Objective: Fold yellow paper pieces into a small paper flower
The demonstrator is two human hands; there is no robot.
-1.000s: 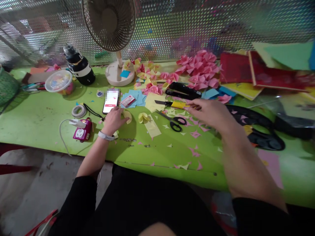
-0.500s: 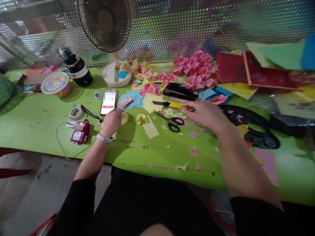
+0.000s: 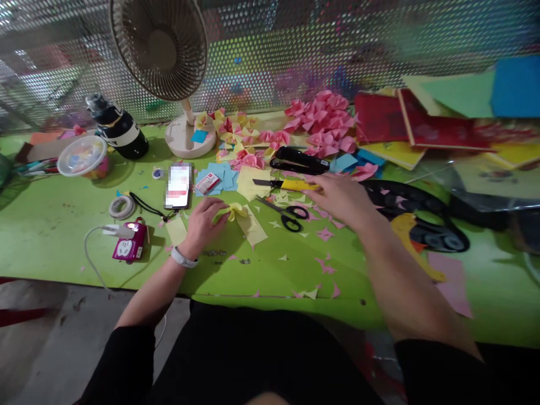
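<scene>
My left hand (image 3: 205, 223) is at a yellow paper flower (image 3: 237, 211), its thumb and fingertips pinched at the left petal. Under the flower's right side lies a pale yellow paper strip (image 3: 254, 226). My right hand (image 3: 342, 197) has its fingers closed at the back end of a yellow-handled utility knife (image 3: 291, 184), whose dark blade points left over pale yellow sheets (image 3: 248, 175). Black-handled scissors (image 3: 292, 218) lie between the hands, close below the knife. A black stapler (image 3: 299, 161) sits just behind the knife.
A phone (image 3: 178, 185), blue paper squares (image 3: 228, 179), a tape roll (image 3: 122, 207) and a purple socket adapter (image 3: 129, 247) are at left. Behind stand a fan (image 3: 162, 50), a bottle (image 3: 122, 132) and pink paper flowers (image 3: 324, 121). Paper scraps (image 3: 324, 233) litter the green table (image 3: 261, 275).
My left hand has moved right, from beside the phone to the yellow paper flower. The right hand stays at the knife's handle. The whole view has shifted slightly.
</scene>
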